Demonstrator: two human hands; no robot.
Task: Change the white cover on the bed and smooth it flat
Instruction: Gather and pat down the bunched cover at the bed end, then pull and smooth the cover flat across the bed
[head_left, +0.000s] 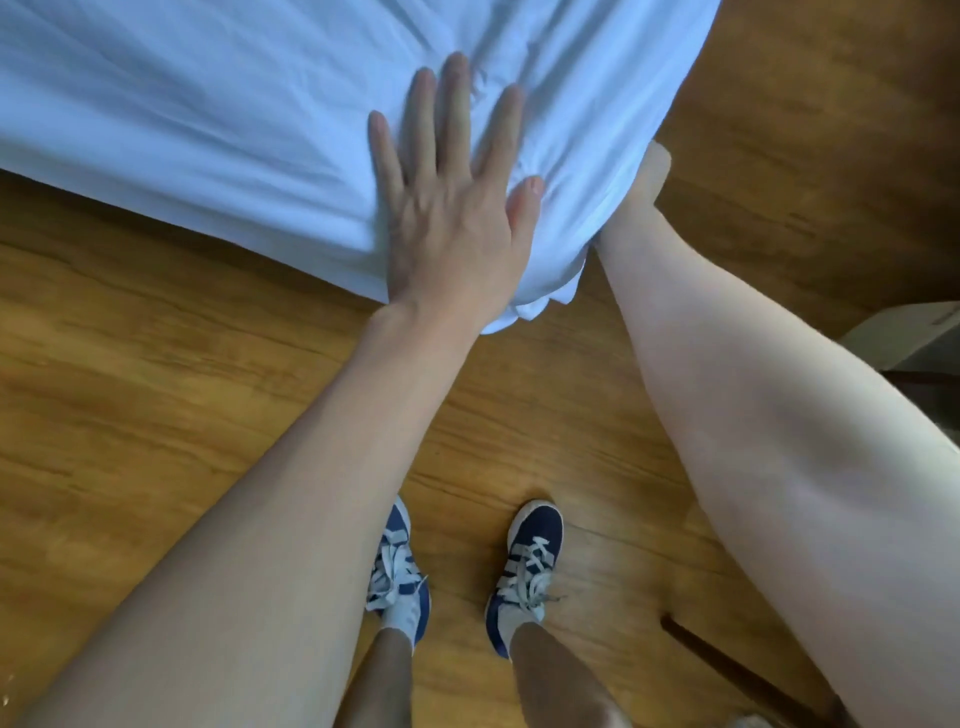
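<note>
White cover, brown floor, blue shoes.
Cover (218, 119) white, bluish in shade; floor (156, 364) warm brown woodgrain; shoes (524, 566) navy, white stripes, white laces.

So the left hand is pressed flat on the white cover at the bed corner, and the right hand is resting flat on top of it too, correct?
Not quite. The left hand does press flat on the white cover at the bed corner, but the right hand is not on top: the head view shows it reaching under the cover's edge at the corner, mostly hidden by the fabric.
</note>
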